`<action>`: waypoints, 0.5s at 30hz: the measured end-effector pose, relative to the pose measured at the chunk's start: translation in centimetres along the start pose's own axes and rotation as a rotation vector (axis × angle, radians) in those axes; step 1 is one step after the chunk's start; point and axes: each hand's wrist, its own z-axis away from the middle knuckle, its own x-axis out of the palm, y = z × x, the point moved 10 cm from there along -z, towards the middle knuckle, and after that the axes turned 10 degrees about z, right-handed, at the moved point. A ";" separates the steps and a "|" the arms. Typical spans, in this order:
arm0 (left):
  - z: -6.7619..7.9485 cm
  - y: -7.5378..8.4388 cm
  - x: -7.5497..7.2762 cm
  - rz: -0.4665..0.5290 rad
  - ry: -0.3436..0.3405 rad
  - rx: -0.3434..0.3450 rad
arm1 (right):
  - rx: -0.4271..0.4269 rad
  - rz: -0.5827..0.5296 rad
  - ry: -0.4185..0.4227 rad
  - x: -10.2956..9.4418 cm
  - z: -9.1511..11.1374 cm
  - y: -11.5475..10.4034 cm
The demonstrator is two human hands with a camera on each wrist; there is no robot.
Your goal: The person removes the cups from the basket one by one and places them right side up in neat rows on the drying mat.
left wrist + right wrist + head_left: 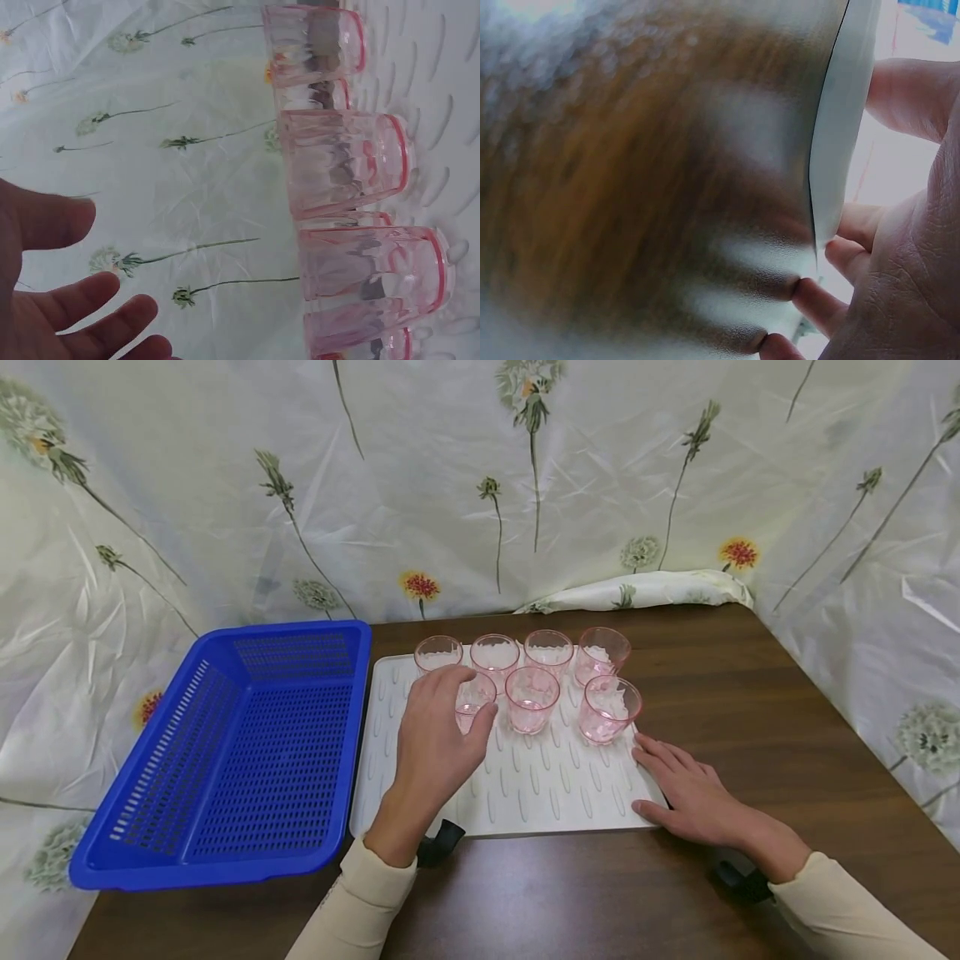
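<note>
Several clear pink-tinted glasses with pink rims stand upright in two rows on a white ridged mat (495, 793). My left hand (442, 727) is over the mat's left part, thumb and fingers spread apart in a curve. In the head view it overlaps the front-left glass (476, 693); the left wrist view shows the hand's fingers (112, 315) apart from the glasses, with nothing between them. Another front glass (532, 702) stands beside it, and a third front glass (609, 710) is farther right. My right hand (690, 797) rests at the mat's right edge, fingers extended, fingertips touching that edge.
A blue perforated plastic basket (348, 760) stands left of the mat. All of it is on a dark brown wooden table (540, 893). A white curtain (420, 485) with flower prints hangs behind and at both sides, its folded hem lying along the back edge.
</note>
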 end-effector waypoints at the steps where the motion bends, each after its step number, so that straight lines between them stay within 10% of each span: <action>1: 0.1 0.3 0.0 -0.004 -0.005 0.017 | 0.000 0.000 0.002 0.0 0.0 0.0; 15: 0.2 -0.2 0.4 -0.356 -0.198 0.107 | -0.035 -0.066 0.032 -0.5 0.1 0.3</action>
